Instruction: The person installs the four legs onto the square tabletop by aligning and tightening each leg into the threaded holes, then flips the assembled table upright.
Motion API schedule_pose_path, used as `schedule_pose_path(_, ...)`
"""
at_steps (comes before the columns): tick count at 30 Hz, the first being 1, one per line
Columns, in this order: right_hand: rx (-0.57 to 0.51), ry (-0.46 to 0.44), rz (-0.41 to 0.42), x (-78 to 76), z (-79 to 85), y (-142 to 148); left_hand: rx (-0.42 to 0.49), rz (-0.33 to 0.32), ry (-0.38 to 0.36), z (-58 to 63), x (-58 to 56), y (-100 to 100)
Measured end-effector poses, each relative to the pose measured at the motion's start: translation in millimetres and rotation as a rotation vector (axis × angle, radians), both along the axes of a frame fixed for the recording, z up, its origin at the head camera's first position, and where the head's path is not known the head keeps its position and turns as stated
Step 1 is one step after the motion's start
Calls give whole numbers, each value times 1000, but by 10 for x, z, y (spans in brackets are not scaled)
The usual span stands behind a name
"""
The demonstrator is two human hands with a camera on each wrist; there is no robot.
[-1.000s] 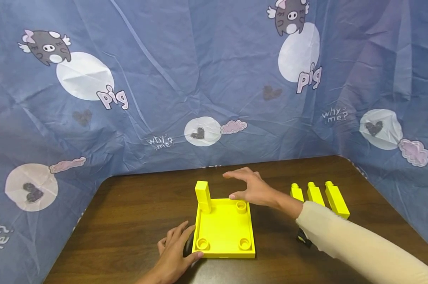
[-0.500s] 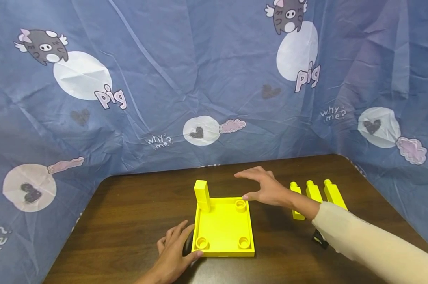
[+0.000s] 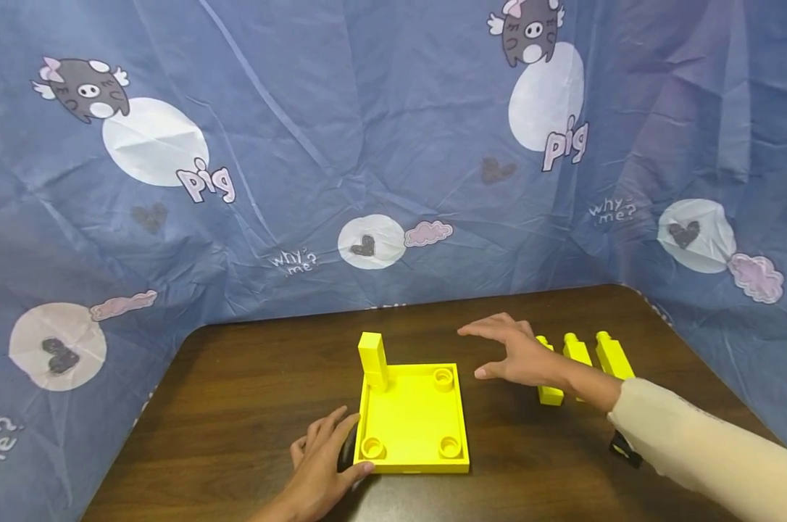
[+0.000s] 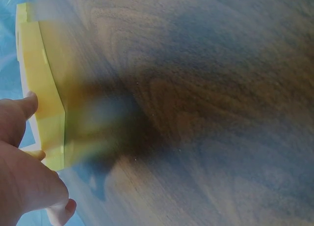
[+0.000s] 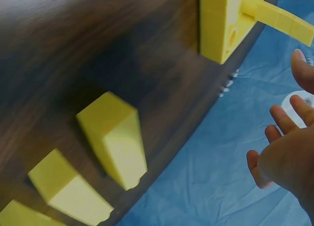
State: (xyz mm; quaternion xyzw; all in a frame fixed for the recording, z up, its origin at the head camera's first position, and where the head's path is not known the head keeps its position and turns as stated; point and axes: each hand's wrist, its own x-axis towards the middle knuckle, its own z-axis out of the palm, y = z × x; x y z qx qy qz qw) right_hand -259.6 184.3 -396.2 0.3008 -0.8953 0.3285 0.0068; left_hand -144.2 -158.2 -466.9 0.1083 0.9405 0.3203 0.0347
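Observation:
A square yellow board (image 3: pixel 411 420) with a raised rim lies on the table, with round sockets at three visible corners. A yellow leg (image 3: pixel 372 352) stands upright at its far left corner. My left hand (image 3: pixel 318 467) holds the near left corner, thumb at the front wall and fingers along the left side. To the right of the board my right hand (image 3: pixel 520 355) hangs in the air with fingers spread and nothing in them. Behind it, three loose yellow legs with peg ends lie side by side, including the rightmost leg (image 3: pixel 614 357); the hand and forearm partly cover them.
The dark wooden table (image 3: pixel 256 391) has rounded far corners. A blue printed cloth (image 3: pixel 289 145) hangs behind it and along the sides. A black device (image 3: pixel 625 448) is strapped under the right forearm.
My right hand has moved right, away from the far right corner of the board toward the loose legs. My left hand and the board have stayed put.

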Motion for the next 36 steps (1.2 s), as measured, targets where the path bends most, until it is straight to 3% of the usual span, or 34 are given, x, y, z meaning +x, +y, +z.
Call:
schedule_pose_path(23,48,20,-53,109,-178,516,6,-4,2,20,5,9)
schedule_pose_path(36,159,140,-53,133,-185,724,-3,-2,22,11,7,7)
